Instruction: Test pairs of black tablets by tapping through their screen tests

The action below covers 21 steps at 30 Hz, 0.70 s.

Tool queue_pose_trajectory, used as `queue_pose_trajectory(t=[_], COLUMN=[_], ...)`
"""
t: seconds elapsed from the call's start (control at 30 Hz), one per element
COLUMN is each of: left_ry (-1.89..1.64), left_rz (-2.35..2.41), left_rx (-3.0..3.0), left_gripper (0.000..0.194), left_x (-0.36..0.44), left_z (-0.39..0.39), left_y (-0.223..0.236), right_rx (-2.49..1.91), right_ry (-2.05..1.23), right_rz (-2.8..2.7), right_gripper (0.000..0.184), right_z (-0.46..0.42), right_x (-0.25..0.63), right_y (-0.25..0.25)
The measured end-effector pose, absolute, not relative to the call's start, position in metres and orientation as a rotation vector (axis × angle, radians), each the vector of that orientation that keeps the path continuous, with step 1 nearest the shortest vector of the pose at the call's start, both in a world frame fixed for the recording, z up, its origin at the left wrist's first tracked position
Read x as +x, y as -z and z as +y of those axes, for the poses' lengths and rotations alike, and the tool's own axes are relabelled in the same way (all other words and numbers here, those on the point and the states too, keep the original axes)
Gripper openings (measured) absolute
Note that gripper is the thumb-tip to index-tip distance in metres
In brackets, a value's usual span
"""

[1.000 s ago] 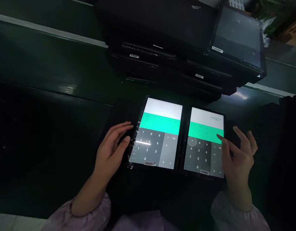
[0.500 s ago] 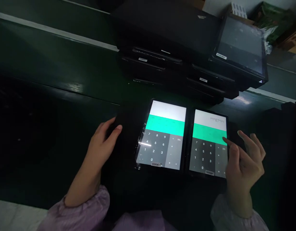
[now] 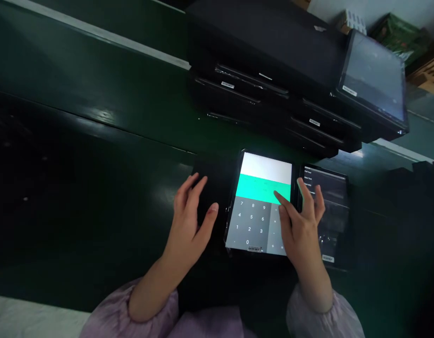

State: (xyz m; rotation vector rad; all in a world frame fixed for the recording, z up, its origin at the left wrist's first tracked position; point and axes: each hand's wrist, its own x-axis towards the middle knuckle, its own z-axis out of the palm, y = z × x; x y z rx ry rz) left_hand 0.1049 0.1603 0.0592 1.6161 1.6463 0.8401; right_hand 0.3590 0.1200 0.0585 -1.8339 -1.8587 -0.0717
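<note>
Two tablets lie side by side on the dark green table. The left tablet shows a calculator with a white and bright green display. The right tablet shows a dark screen with a short text list, partly hidden by my right hand. That hand hovers over the left tablet's right side, its index finger pointing at the green band; I cannot tell whether the fingertip touches the glass. Its other fingers are apart. My left hand is open beside the left tablet, thumb spread, near a dark flat object whose kind is hard to make out.
Stacks of dark tablet-like units stand behind the two tablets. Another tablet tops the stack at the back right. Beyond it are a green bag and a cardboard box. A pale strip crosses the green table.
My right hand has moved left from the right tablet to the left one. The right tablet's calculator has given way to a dark list screen. My left hand's fingers have spread.
</note>
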Motion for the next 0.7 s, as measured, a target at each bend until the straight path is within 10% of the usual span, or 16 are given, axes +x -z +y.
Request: queue_pose_trajectory(t=[0.7], left_ry=[-0.599], left_rz=[1.246], left_rx=[1.790], left_gripper=[0.057], left_x=[0.128], left_z=[0.212], left_y=[-0.052], right_rx=[-1.684], right_ry=[0.108], right_rz=[-1.830], right_gripper=[0.033], right_z=[0.121], right_x=[0.353], right_y=[-0.053])
